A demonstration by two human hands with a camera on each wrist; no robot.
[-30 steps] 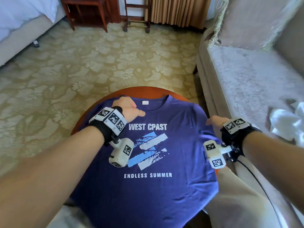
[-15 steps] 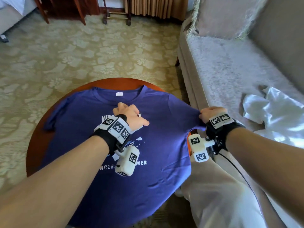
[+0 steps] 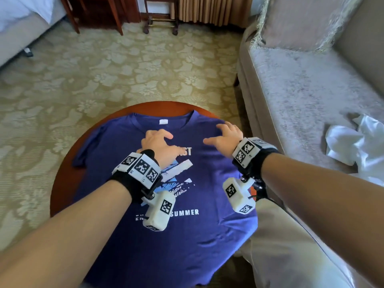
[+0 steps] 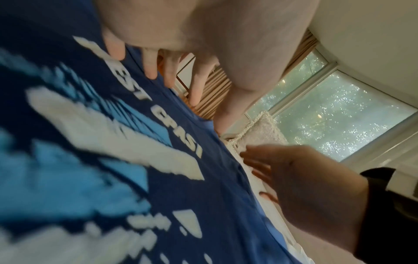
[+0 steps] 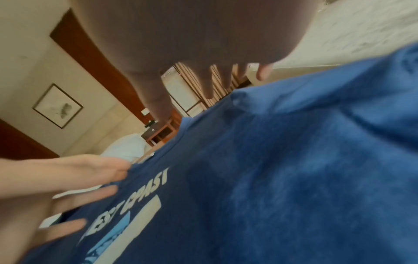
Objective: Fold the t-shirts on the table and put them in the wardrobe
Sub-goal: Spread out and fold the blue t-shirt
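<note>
A dark blue t-shirt [image 3: 209,167] with white lettering and a light blue print lies face up, spread over a round wooden table [image 3: 62,183], collar at the far side. My left hand [image 3: 159,140] rests on its chest just below the collar, fingers spread and straight [image 4: 149,69]. My right hand [image 3: 225,135] hovers over the right shoulder with fingers splayed [image 5: 209,85], holding nothing. The blue t-shirt [image 4: 214,187] fills the left wrist view and the same t-shirt [image 5: 282,169] fills the right wrist view. Its hem hangs over the near table edge.
A beige sofa [image 3: 311,100] stands close on the right with a crumpled white garment [image 3: 357,142] on its seat. Patterned carpet [image 3: 124,69] lies beyond the table. A bed [image 3: 18,23] is at far left, wooden furniture legs [image 3: 116,21] at the back.
My right hand let go of the right sleeve and moved inward over the shoulder, fingers now spread. The left hand opened flat and slid up toward the collar.
</note>
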